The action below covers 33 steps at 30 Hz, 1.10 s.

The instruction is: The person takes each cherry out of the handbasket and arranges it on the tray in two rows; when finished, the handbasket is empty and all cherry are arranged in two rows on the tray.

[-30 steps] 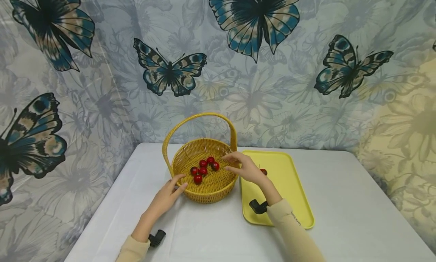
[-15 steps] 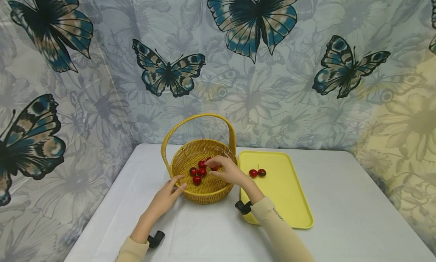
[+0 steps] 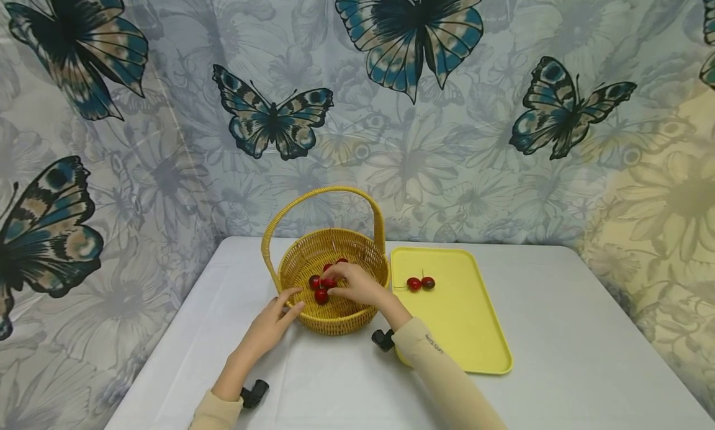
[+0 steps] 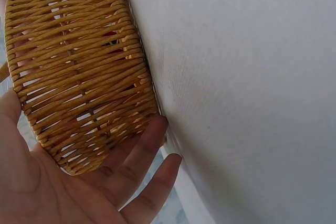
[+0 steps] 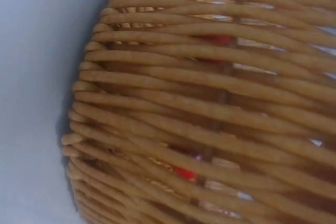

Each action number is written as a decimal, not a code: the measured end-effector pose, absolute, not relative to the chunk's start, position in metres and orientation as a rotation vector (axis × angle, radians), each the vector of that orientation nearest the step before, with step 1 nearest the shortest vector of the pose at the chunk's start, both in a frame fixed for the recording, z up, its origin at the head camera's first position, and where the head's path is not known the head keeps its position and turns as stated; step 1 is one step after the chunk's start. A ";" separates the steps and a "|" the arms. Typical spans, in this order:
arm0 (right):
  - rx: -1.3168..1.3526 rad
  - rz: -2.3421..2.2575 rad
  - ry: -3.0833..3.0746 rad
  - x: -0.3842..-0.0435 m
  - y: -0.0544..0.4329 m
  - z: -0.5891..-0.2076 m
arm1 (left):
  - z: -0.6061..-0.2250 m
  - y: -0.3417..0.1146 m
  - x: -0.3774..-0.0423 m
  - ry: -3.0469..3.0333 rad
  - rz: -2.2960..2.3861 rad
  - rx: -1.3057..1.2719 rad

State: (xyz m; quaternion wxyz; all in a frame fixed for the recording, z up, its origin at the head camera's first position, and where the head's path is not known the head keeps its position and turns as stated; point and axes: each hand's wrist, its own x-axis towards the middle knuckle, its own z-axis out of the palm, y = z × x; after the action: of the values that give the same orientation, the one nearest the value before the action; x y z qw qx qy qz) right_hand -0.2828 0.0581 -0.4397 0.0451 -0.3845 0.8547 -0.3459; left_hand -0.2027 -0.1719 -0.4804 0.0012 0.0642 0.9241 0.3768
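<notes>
In the head view, a yellow woven basket [image 3: 335,326] with a tall arched handle holds several red cherries [image 3: 321,296]. My left hand [image 3: 269,323] grips its near-left side; in the left wrist view the fingers [image 4: 131,174] curve along the weave and the thumb lies toward the rim. My right hand [image 3: 357,285] reaches over the basket's right rim, with finger and thumb tips on either side of a cherry [image 3: 330,283]. I cannot tell whether they pinch it. The right wrist view shows the basket wall [image 5: 157,93] up close, with red glimpses through the gaps; the hand is hidden there.
A yellow tray [image 3: 463,318] lies close to the basket's right side. On it, two cherries [image 3: 414,284] with stems sit side by side toward the back left. A white-covered table [image 3: 570,331] bears everything. Butterfly-patterned cloth [image 3: 413,163] hangs behind it.
My right hand has moved left and lower, from the basket's right rim in among the cherries. The two cherries on the tray have come into full view. My left hand stays at the basket.
</notes>
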 end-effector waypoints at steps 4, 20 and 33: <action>-1.158 -0.980 2.642 -0.283 0.054 -0.440 | -0.480 -0.172 -0.202 2.895 1.187 0.205; -1.107 -0.760 2.603 -0.287 0.046 -0.440 | -0.481 -0.171 -0.201 2.900 1.178 0.204; -1.040 -0.602 2.623 -0.290 0.037 -0.445 | -0.481 -0.174 -0.202 2.904 1.179 0.217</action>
State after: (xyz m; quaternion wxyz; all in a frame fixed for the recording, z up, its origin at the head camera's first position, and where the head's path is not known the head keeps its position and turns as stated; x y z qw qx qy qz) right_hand -0.2905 0.0373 -0.4449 0.1277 -0.3576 0.9017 -0.2069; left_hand -0.2023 -0.1735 -0.4808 0.0001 0.0690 0.9243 0.3753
